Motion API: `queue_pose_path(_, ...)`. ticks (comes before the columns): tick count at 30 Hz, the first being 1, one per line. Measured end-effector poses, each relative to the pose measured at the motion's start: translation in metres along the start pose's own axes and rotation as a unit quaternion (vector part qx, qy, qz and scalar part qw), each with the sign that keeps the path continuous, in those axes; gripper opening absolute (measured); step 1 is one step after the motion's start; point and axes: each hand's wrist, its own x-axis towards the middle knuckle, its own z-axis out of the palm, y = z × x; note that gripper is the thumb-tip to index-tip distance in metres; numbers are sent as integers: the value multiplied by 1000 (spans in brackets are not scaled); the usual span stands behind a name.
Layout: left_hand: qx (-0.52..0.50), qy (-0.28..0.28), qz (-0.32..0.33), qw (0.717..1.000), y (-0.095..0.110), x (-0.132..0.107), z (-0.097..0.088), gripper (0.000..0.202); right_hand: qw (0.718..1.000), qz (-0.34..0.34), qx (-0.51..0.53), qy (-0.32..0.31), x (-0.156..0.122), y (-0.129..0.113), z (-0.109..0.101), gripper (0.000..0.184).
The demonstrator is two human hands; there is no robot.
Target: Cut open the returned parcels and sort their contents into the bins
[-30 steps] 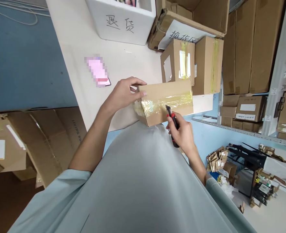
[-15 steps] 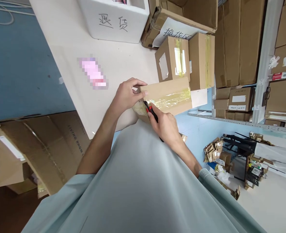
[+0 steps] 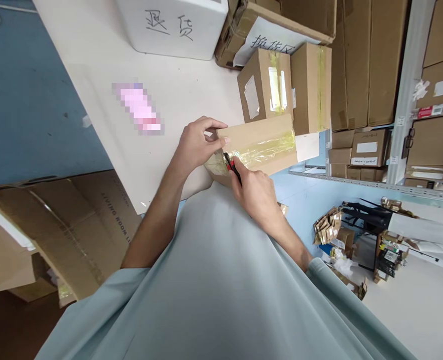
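Observation:
A long cardboard box (image 3: 259,142) sealed with yellowish tape lies at the near edge of the white table (image 3: 138,150). My left hand (image 3: 196,145) grips its left end, fingers curled over the top edge. My right hand (image 3: 255,192) is closed round a red and black utility knife (image 3: 232,166). The knife's tip rests on the taped seam near the box's left end, close to my left fingers.
Two smaller taped cartons (image 3: 285,85) stand behind the box. A white foam bin (image 3: 176,25) with handwritten characters and an open carton with a paper sign (image 3: 266,47) sit further back. Flattened cardboard (image 3: 56,225) lies on the floor left; shelves of boxes (image 3: 412,100) rise right.
My right hand moved the knife leftward along the tape, from the middle of the box to its left end. My left hand kept its hold on the box.

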Motion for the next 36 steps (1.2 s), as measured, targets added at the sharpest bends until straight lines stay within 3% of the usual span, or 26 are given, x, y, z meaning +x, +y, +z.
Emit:
queue_pose_path(6,0,14,-11,1000,0,-3,0,34,999,-25,-38,-8,11,-5,0,41)
queue_pose_path(12,-1,42,-17,999,-1,-4,3,31,987,-3,-103,-123,-20,-4,-1,44)
queue_pose_path(17,4,43,-19,999,-2,-5,3,32,987,-17,-95,-126,-31,7,-10,48)
queue_pose_path(21,9,67,-20,998,0,-9,4,32,996,-34,33,-72,-33,50,-24,39)
queue_pose_path(26,32,88,-28,995,5,-19,12,33,977,98,156,108,-25,132,-24,43)
queue_pose_path(29,77,102,-27,991,11,-26,18,33,957,141,184,174,-16,178,-12,48)
queue_pose_path(33,182,127,9,975,31,-33,34,35,944,150,220,194,-1,217,6,48)
queue_pose_path(36,261,104,31,959,56,-30,62,37,945,143,236,176,11,232,14,43)
